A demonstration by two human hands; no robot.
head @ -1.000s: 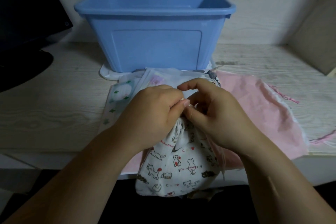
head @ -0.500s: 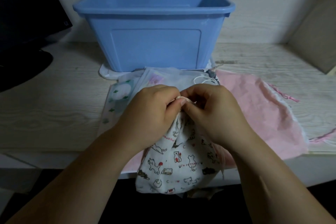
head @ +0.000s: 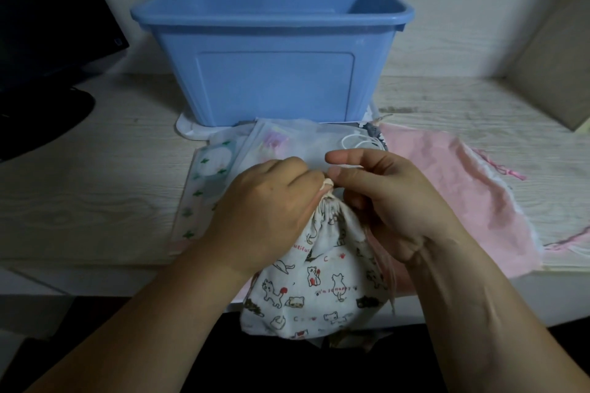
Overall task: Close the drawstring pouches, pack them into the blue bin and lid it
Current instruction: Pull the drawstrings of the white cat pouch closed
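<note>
Two hands pinch the cord (head: 328, 183) at the cat-print pouch's (head: 319, 290) gathered neck, left hand (head: 271, 210) and right hand (head: 392, 198) side by side. The pouch hangs over the table (head: 95, 252) edge, neck up; the open blue bin (head: 274, 86) stands directly beyond both.

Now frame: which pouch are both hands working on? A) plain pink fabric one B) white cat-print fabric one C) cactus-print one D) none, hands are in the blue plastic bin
B: the left hand and right hand both pinch the gathered neck of the white cat-print fabric pouch, in front of the blue plastic bin.
</note>
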